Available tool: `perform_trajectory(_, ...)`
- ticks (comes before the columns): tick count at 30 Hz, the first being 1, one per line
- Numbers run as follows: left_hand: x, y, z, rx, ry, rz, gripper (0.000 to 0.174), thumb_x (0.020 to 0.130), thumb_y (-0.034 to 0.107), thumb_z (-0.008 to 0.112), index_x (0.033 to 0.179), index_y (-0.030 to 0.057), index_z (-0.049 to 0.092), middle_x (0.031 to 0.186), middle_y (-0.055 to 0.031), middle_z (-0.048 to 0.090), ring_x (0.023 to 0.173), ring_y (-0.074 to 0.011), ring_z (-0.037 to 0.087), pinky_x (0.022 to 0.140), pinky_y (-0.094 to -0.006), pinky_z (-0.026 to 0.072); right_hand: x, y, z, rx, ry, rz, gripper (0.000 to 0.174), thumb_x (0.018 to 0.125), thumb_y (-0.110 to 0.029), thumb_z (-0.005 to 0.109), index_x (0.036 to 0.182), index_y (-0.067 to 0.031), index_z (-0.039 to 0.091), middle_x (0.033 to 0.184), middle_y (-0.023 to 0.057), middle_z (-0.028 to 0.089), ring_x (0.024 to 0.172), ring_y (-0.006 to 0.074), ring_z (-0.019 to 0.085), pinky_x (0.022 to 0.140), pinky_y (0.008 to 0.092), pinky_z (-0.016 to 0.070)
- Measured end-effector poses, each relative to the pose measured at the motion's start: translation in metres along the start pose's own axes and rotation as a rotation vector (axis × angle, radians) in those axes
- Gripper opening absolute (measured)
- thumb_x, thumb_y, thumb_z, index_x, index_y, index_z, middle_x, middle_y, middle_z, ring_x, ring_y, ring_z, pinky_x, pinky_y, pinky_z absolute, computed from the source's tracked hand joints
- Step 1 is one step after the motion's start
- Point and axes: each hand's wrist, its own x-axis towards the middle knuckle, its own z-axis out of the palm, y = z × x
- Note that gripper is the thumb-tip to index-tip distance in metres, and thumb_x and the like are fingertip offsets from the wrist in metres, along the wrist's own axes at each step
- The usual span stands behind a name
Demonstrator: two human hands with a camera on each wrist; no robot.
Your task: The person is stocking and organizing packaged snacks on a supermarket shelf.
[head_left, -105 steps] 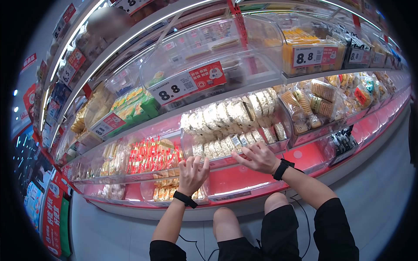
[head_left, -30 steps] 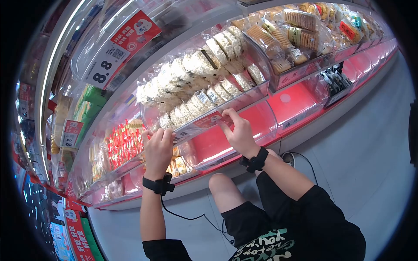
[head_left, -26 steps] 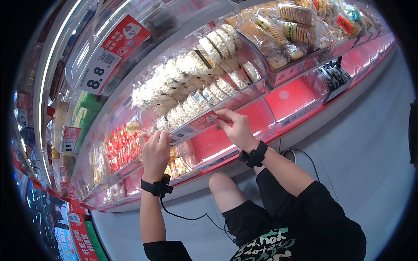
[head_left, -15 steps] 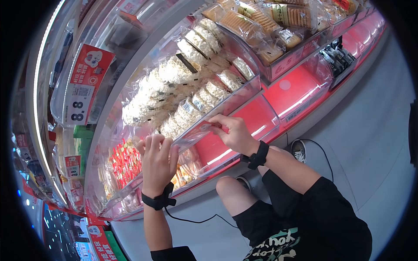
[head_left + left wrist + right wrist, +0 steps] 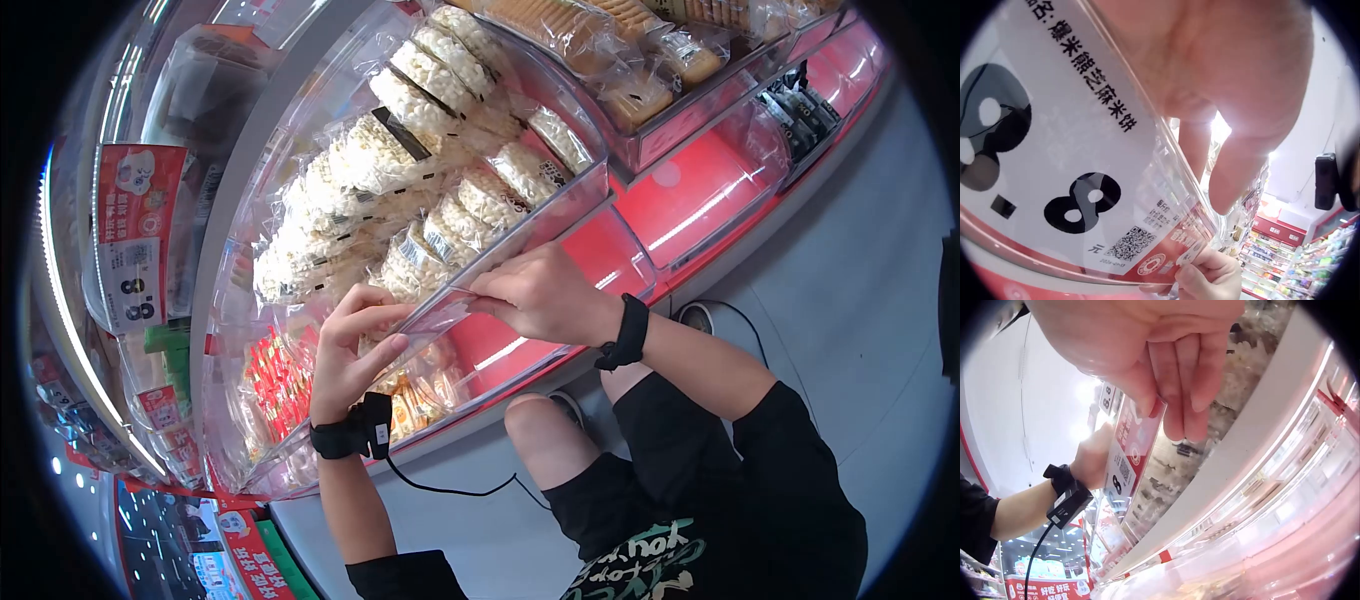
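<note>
Packaged white rice cakes [image 5: 375,160] fill a clear bin [image 5: 578,198]. At its front wall, the left hand [image 5: 350,350] has its fingers over the rim and its thumb held apart. The right hand [image 5: 555,298] pinches the right end of the price label [image 5: 438,315]. In the right wrist view, the right hand [image 5: 1141,337] has its thumb on the label's [image 5: 1137,431] face and its other fingers behind, with the left hand [image 5: 1092,459] at the far end. The left wrist view shows the label [image 5: 1104,119] close up, beside the left hand [image 5: 1229,62].
Wrapped biscuits [image 5: 560,35] lie in the bin to the right, and red-wrapped snacks [image 5: 275,380] to the left. Below is a red shelf [image 5: 690,205] with clear dividers and black packets [image 5: 800,120]. A cable [image 5: 450,490] hangs from the left wrist.
The view has moved closer to the bin. The left hand has turned, its thumb now spread away from its fingers. The right hand still pinches the label's right end.
</note>
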Motion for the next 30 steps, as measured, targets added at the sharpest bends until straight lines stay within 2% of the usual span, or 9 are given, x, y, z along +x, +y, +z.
perform_trajectory(5, 0.005, 0.011, 0.002, 0.152, -0.075, 0.009, 0.036, 0.079, 0.019, 0.078, 0.111, 0.0034, 0.073, 0.095, -0.0062, 0.058, 0.089, -0.0166, 0.057, 0.075, -0.0302, 0.0463, -0.002, 0.002, 0.004, 0.079, 0.048, 0.001, 0.015, 0.075, -0.008, 0.079, 0.086, -0.0023, 0.072, 0.079, 0.0114, 0.071, 0.069, 0.0265, 0.069, 0.058, 0.0363, 0.0532)
perform_trajectory(8, 0.010, 0.026, 0.006, 0.242, -0.114, -0.080, 0.036, 0.079, 0.014, 0.075, 0.112, 0.0003, 0.071, 0.096, -0.0071, 0.058, 0.090, -0.0163, 0.055, 0.078, -0.0294, 0.0436, -0.002, 0.003, 0.005, 0.149, 0.063, 0.020, 0.015, 0.074, -0.007, 0.079, 0.087, -0.0018, 0.072, 0.079, 0.0124, 0.071, 0.068, 0.0267, 0.069, 0.058, 0.0362, 0.0528)
perform_trajectory(13, 0.008, 0.023, 0.011, 0.232, -0.054, -0.045, 0.034, 0.077, 0.005, 0.074, 0.111, 0.0006, 0.071, 0.093, -0.0068, 0.057, 0.086, -0.0164, 0.054, 0.076, -0.0294, 0.0434, -0.001, 0.002, 0.008, 0.203, 0.112, 0.025, 0.016, 0.075, -0.009, 0.079, 0.087, -0.0017, 0.071, 0.078, 0.0134, 0.070, 0.068, 0.0281, 0.068, 0.057, 0.0361, 0.0522)
perform_trajectory(16, 0.008, 0.019, 0.012, 0.194, -0.039, -0.039, 0.033, 0.078, 0.005, 0.074, 0.110, 0.0003, 0.072, 0.092, -0.0061, 0.057, 0.085, -0.0162, 0.054, 0.075, -0.0294, 0.0432, -0.001, -0.006, 0.002, -0.064, 0.060, -0.021, 0.011, 0.078, -0.014, 0.069, 0.082, -0.0042, 0.065, 0.070, 0.0084, 0.065, 0.069, 0.0249, 0.066, 0.061, 0.0365, 0.0512)
perform_trajectory(19, 0.008, 0.021, 0.012, 0.199, -0.041, -0.051, 0.030, 0.080, 0.009, 0.073, 0.107, -0.0016, 0.071, 0.090, -0.0058, 0.056, 0.083, -0.0156, 0.052, 0.073, -0.0287, 0.0422, 0.003, -0.020, -0.006, -0.379, 0.002, -0.097, 0.015, 0.077, -0.013, 0.073, 0.086, -0.0019, 0.069, 0.074, 0.0060, 0.067, 0.071, 0.0195, 0.066, 0.063, 0.0328, 0.0516)
perform_trajectory(23, 0.017, 0.043, 0.015, 0.324, -0.072, -0.121, 0.026, 0.083, 0.017, 0.072, 0.098, -0.0050, 0.069, 0.087, -0.0075, 0.053, 0.078, -0.0165, 0.049, 0.071, -0.0282, 0.0400, 0.006, -0.012, -0.007, -0.426, 0.048, -0.224, 0.013, 0.077, -0.013, 0.070, 0.084, -0.0035, 0.067, 0.072, 0.0028, 0.066, 0.072, 0.0163, 0.064, 0.067, 0.0310, 0.0516)
perform_trajectory(26, 0.018, 0.045, 0.021, 0.456, -0.077, -0.002, 0.026, 0.085, 0.020, 0.070, 0.091, -0.0052, 0.064, 0.086, -0.0098, 0.050, 0.076, -0.0192, 0.046, 0.070, -0.0299, 0.0388, 0.007, -0.007, -0.012, -0.340, 0.001, -0.217, 0.011, 0.077, -0.015, 0.069, 0.083, -0.0052, 0.066, 0.072, 0.0032, 0.065, 0.071, 0.0174, 0.064, 0.066, 0.0310, 0.0517)
perform_trajectory(29, 0.021, 0.033, 0.020, 0.414, -0.070, 0.041, 0.027, 0.085, 0.022, 0.071, 0.092, -0.0030, 0.065, 0.088, -0.0118, 0.051, 0.085, -0.0286, 0.052, 0.077, -0.0368, 0.0417, 0.010, -0.006, -0.018, -0.321, -0.068, -0.218, 0.010, 0.078, -0.015, 0.069, 0.082, -0.0064, 0.065, 0.070, 0.0034, 0.064, 0.070, 0.0184, 0.064, 0.065, 0.0316, 0.0517)
perform_trajectory(30, 0.021, 0.032, 0.019, 0.398, -0.084, 0.025, 0.028, 0.085, 0.023, 0.071, 0.093, -0.0029, 0.063, 0.089, -0.0119, 0.050, 0.086, -0.0287, 0.052, 0.078, -0.0369, 0.0414, 0.011, -0.006, -0.020, -0.328, -0.085, -0.219, 0.010, 0.078, -0.015, 0.069, 0.081, -0.0067, 0.065, 0.070, 0.0034, 0.064, 0.069, 0.0186, 0.064, 0.064, 0.0318, 0.0517)
